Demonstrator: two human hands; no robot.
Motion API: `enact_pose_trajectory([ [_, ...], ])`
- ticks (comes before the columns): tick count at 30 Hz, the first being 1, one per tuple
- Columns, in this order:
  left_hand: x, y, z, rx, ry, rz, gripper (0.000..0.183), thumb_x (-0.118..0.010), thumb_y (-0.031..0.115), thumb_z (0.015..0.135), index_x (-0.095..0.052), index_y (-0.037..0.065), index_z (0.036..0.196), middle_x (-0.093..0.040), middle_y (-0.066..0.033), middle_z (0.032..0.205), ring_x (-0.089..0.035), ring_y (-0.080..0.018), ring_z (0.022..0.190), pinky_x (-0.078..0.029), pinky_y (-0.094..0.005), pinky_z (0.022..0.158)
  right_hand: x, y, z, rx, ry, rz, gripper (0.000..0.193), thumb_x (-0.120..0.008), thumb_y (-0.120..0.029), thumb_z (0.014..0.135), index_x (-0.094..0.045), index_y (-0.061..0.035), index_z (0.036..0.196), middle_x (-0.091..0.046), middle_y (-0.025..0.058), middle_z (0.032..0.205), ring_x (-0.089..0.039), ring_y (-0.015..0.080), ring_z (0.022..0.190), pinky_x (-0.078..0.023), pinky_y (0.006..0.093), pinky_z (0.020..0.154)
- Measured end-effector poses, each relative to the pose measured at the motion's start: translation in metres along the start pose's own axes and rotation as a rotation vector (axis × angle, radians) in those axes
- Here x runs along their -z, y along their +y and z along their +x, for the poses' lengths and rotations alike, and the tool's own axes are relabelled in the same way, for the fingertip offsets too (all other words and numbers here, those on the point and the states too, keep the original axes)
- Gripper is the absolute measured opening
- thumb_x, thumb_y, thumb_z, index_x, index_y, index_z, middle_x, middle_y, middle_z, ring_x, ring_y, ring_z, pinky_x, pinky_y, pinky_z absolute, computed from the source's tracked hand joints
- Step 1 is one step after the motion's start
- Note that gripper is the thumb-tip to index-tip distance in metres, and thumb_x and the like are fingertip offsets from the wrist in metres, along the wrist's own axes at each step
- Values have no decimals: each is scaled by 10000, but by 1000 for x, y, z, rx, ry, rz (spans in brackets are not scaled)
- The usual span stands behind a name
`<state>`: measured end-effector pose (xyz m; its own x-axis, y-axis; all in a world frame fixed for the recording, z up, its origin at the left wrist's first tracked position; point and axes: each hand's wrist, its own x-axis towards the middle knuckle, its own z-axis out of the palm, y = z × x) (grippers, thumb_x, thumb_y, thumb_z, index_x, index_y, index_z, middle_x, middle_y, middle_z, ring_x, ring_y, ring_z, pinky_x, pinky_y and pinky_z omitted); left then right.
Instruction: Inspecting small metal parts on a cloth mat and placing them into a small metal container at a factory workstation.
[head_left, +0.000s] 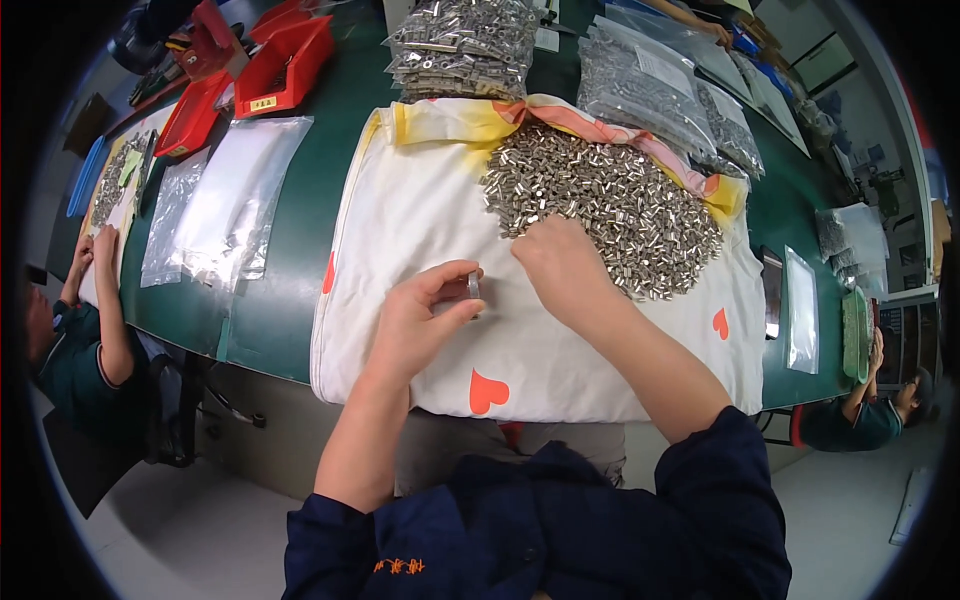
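Note:
A large heap of small silvery metal cylinders [610, 205] lies on a white cloth [400, 200] printed with red hearts. Between the thumb and forefinger of my left hand [424, 310] is a small grey metal piece, held upright over the cloth, left of the heap. It looks like a ring or disc seen nearly edge-on. My right hand [562, 262] rests at the heap's near left edge with its fingers curled together. Its fingertips point down toward the cylinders, and whatever they pinch is hidden.
Clear bags of metal parts [460, 50] are stacked behind the cloth, with more bags [640, 80] at the back right. Flat plastic bags [240, 200] and red bins [290, 65] stand left on the green table [285, 310]. People work at both sides.

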<state>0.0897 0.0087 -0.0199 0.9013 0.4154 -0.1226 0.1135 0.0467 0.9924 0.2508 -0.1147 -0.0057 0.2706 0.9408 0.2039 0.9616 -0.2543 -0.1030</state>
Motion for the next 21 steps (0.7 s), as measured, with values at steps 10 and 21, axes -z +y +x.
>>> enact_pose_trajectory([
  [10, 3, -1, -1, -15, -8, -13, 382, -595, -83, 763, -539, -24, 1136, -609, -58, 1003, -590, -115, 896, -494, -246, 781, 14, -17, 0, -162, 84, 460, 108, -603, -31, 713, -603, -2, 817, -591, 107, 786, -578, 231, 750, -471, 335, 678],
  [21, 3, -6, -1, -16, 72, -222, 379, -615, -61, 773, -538, -21, 1142, -615, -59, 1002, -600, -109, 893, -504, -238, 774, -13, -39, -10, -509, 34, 1440, 117, -583, 7, 823, -619, 19, 934, -615, 26, 879, -581, 88, 790, -489, 210, 717],
])
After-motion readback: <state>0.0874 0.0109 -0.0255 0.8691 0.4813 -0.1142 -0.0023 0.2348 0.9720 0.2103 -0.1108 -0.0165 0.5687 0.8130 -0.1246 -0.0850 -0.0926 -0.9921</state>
